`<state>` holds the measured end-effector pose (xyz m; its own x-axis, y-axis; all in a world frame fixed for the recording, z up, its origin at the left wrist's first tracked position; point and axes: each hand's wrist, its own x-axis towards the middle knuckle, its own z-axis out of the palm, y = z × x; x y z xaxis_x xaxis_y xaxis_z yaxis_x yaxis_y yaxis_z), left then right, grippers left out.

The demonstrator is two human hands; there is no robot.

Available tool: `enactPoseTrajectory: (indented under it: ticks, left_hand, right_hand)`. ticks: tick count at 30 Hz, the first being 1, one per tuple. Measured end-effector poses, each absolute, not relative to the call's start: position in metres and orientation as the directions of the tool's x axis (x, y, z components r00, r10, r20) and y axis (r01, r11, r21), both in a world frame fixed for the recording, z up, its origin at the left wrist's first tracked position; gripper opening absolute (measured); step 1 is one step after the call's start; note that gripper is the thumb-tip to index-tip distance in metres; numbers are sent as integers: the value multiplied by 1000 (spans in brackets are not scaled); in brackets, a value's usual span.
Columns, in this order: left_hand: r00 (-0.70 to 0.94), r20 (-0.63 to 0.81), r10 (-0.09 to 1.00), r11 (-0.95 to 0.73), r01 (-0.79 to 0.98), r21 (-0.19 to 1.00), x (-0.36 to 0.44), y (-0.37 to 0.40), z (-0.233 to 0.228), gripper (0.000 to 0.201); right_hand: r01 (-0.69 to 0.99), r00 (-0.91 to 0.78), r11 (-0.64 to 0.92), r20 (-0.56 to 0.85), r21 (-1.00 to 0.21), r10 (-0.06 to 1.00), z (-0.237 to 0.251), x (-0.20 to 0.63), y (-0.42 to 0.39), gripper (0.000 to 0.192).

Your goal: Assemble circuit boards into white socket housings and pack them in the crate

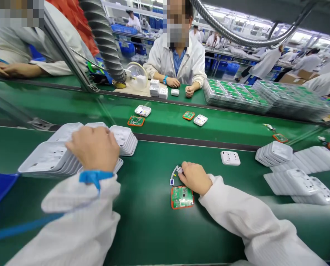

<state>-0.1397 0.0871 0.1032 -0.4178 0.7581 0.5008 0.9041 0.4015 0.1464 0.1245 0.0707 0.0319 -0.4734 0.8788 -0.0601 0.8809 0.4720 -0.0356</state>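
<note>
**Left hand on the shell stack, right hand on the cable**

Your left hand (94, 147) lies curled over the stacks of white plastic shells (50, 159) at ten o'clock on the green desk (145, 229); whether it grips one, you cannot tell. Your right hand (194, 178) rests at centre, fingertips pinched together on a small cable connector (176, 172). The green circuit board (181, 197) in its orange frame lies just beside that hand, at six o'clock from it. A single white cover (230, 157) sits at two o'clock, apart.
</note>
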Motion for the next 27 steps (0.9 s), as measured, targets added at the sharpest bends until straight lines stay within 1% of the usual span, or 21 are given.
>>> enactPoseTrajectory:
  ticks: [2,4,5,7,9,11,12,13,15,17,18,20,22,23,25,27]
  left_hand:
    - [-435,417,798,454,889,60,-162,105,112,33]
    - [-453,309,836,471,882,18,-174,118,114,31]
    - [-455,280,846,470,883,13,-176,122,114,28]
    - [-448,309,839,464,885,23,-173,123,112,23]
    - [-418,411,810,432,900,65,-161,116,108,24]
    - [-388,462,798,358,921,154,-138,102,99,30]
    - [-375,454,808,301,926,229,-123,93,92,33]
    - [-361,417,834,243,919,309,-106,82,83,34]
    - [-273,356,894,52,851,522,-69,60,63,32]
    - [-166,336,927,-68,806,587,-34,37,44,40]
    - [-115,306,945,-131,726,675,-21,28,37,45]
    - [-70,214,974,-137,568,811,-2,13,28,48]
    - [-72,83,994,-50,380,924,5,6,27,46]
    - [-79,16,997,7,287,958,6,4,28,45]
    - [-90,-87,992,98,128,987,5,2,31,44]
    - [-85,-133,987,137,36,990,4,1,35,43]
  right_hand:
    - [874,-485,483,-36,-63,874,31,126,72,12]
    - [861,-502,498,-7,-106,865,30,131,71,10]
    - [850,-512,508,11,-139,859,28,135,69,8]
    - [811,-535,531,55,-244,843,25,143,65,5]
    - [735,-558,560,127,-382,820,22,152,59,7]
    - [631,-570,594,222,-499,791,22,159,51,13]
    - [583,-567,611,271,-535,778,23,162,47,15]
    - [545,-559,629,318,-555,766,26,163,43,16]
    - [513,-526,654,398,-556,751,32,164,36,19]
    - [539,-489,662,447,-521,749,39,163,32,20]
    - [563,-474,660,460,-497,751,41,162,31,21]
    - [608,-465,654,466,-450,753,44,161,32,20]
    - [629,-483,656,452,-416,750,45,162,34,19]
    - [629,-499,662,442,-407,746,46,163,36,19]
    - [619,-533,678,422,-397,734,46,166,38,17]
    - [612,-557,693,415,-380,720,45,167,39,16]
